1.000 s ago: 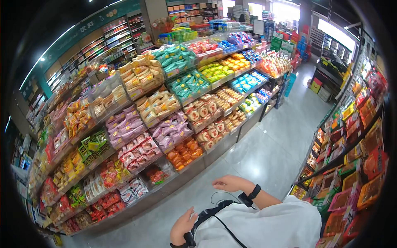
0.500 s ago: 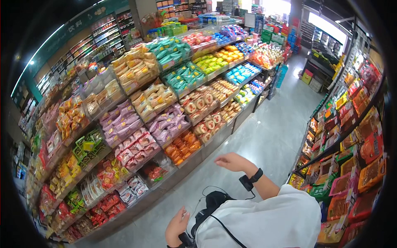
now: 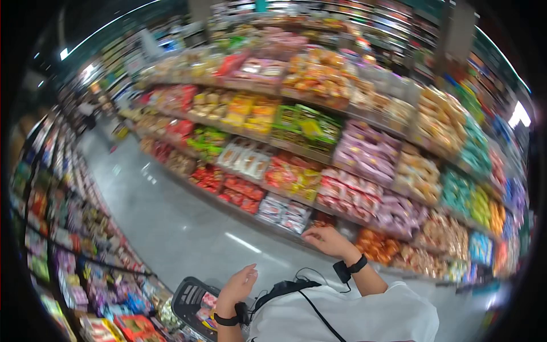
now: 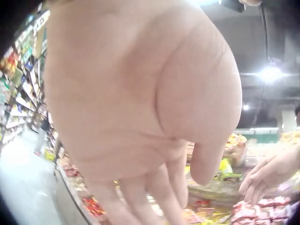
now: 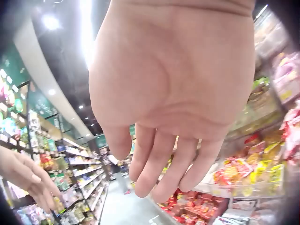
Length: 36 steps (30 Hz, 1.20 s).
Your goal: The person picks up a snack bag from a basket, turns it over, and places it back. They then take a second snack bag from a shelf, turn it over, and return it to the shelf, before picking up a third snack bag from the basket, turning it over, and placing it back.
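Basket [image 3: 183, 299], count one, dark and slotted, is being partly covered by the left forearm and is sitting just beside the left hand [image 3: 238, 285]. Mixed-colour packets [image 3: 208, 305] are being held in it; count can't be told, nor what the basket is being supported by.

Hands: two. Left is being held open, thumb apart, fingers extending loosely. Right hand [image 3: 329, 241] is being held open too, fingers slightly bent and parted. One black wristband [image 3: 359, 264] is being worn on the right wrist, one on the left.

Snack shelf [image 3: 239, 215] is being split into tiers of bins. Purple packets [image 3: 367, 148] are being held in two bins, one above the other; beige packets [image 3: 439, 119] likewise in two. One bin each is being taken up by green packets [image 3: 307, 128], red-and-white packets [image 3: 350, 194] and orange packs [image 3: 377, 246]. Silver-white packets [image 3: 285, 212] are being stocked on the bottom tier. Packs per bin can't be counted, view being blurred. In head view, the bottom tier is being overlapped by the right hand; contact can't be told.
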### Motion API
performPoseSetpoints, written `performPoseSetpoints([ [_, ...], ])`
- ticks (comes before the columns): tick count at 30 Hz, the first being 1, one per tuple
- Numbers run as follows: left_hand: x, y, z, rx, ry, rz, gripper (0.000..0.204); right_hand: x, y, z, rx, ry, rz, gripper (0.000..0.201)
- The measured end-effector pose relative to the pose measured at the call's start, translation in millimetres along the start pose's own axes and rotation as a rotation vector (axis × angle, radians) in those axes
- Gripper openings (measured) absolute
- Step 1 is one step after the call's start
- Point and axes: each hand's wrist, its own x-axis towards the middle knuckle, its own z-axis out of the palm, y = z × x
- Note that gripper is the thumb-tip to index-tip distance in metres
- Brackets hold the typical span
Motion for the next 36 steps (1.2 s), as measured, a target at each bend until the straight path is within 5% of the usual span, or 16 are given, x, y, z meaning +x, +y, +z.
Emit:
performPoseSetpoints([
  [4, -2.2, 11.1, -33.9, -0.137, 0.319, -0.102, 0.035, 108.6, -32.0, 37.2, -0.093, -0.367, -0.181, 0.032],
  [7, -1.4, -13.1, -60.1, -0.049, 0.58, 0.036, 0.032, 164.6, -73.8, 69.6, -0.034, -0.497, -0.228, 0.032],
  [10, 3.1, -35.6, -96.9, -0.092, 0.703, -0.036, 0.031, 219.9, -88.1, 112.1, 0.098, -0.515, -0.297, 0.03],
  [16, 15.4, -75.9, -190.8, -0.109, 0.769, -0.093, 0.029, 317.3, -108.5, 183.1, 0.228, -0.539, -0.221, 0.026],
  [23, 62.0, -103.7, -279.5, -0.107, 0.813, -0.178, 0.028, 445.1, -142.7, 210.8, 0.212, -0.643, -0.245, 0.026],
  [29, 116.2, -132.5, -332.4, -0.213, 0.913, -0.229, 0.028, 555.1, -205.6, 235.8, 0.136, -0.747, -0.365, 0.025],
  [36, 155.8, -156.1, -385.4, -0.271, 0.973, -0.295, 0.028, 645.4, -220.2, 299.4, 0.174, -0.946, -0.419, 0.027],
])
